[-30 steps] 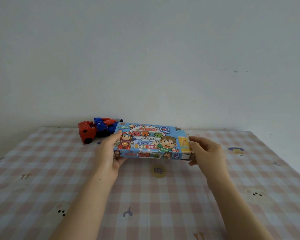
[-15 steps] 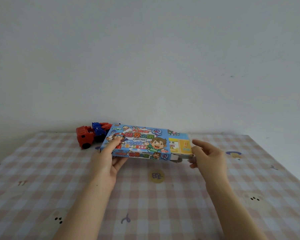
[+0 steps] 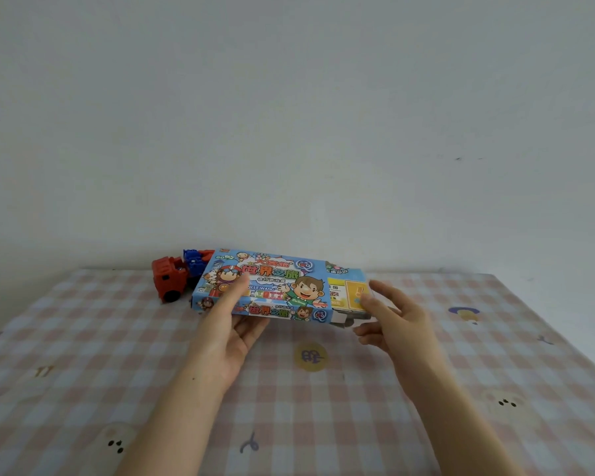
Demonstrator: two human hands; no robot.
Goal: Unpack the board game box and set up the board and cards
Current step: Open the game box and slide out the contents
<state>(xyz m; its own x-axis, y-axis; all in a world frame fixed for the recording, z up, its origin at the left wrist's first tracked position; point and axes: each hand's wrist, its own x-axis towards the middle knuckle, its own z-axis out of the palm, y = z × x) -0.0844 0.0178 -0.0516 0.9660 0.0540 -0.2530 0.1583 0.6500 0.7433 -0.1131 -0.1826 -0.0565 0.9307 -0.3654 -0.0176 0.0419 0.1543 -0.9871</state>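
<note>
Board game box (image 3: 265,286): blue cartoon-printed sleeve, held slightly above the checked tablecloth (image 3: 83,355), thumb on top and fingers beneath.
Inner tray (image 3: 349,295): stuck out of the box's right end, yellow cards visible on it, thumb tip of the right hand touching its edge.
Left hand (image 3: 227,334): closed on the box, thumb across the lid, fingers curled under its near edge.
Right hand (image 3: 392,321): fingers spread and loose at the tray's end; whether it pinched the tray could not be told.
Toy truck (image 3: 176,274): red and blue, beyond the left fingers, behind the box's left end.
</note>
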